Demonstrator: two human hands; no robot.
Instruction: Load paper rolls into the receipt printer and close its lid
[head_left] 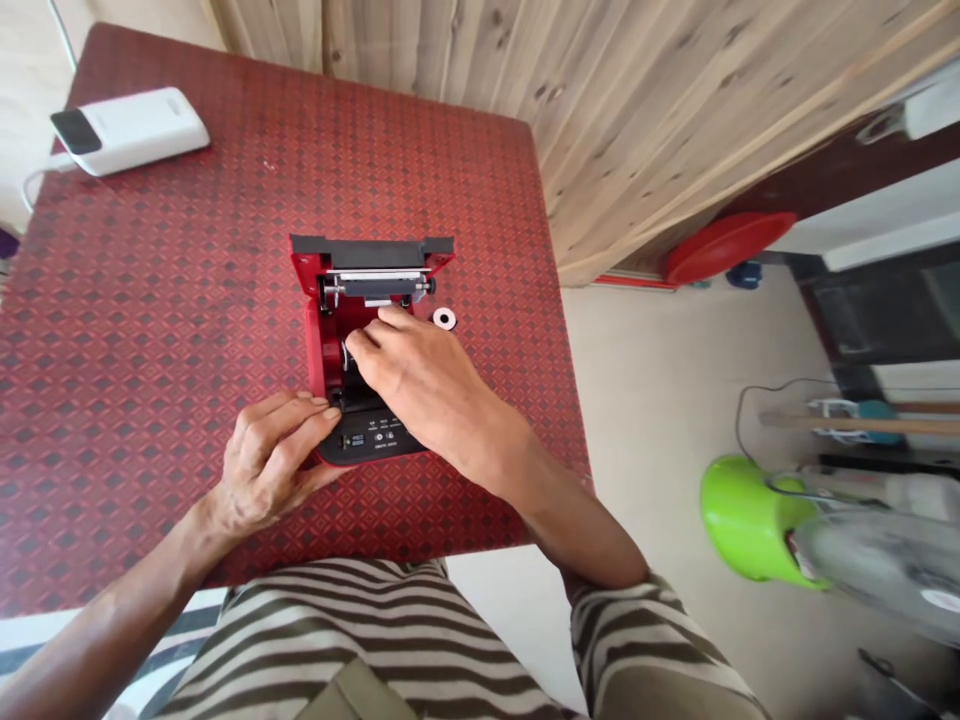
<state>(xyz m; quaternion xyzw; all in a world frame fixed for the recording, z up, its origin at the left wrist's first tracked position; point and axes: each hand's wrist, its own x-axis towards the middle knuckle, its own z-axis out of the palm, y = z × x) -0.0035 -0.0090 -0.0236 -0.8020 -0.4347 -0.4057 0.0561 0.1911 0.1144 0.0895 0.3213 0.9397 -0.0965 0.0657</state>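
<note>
A small red and black thermal printer (375, 430) lies on the table with its lid (373, 252) raised, showing a roller and a paper compartment. My left hand (274, 450) grips its near left corner, fingers on the top edge and thumb along the front. Over the open compartment is my right hand (420, 375), its fingers curled and dipping inside. A pale curved edge shows by those fingertips; whatever they hold is hidden. Just right of the printer sits a small white paper roll (444, 318) with a dark centre.
The table (187, 270) has a red patterned cover. A white power bank (142, 130) with a cable lies at its far left corner. Wood panelling (450, 50) stands behind. On the floor to the right are a green bucket (739, 520), a cable and a red basin (727, 245).
</note>
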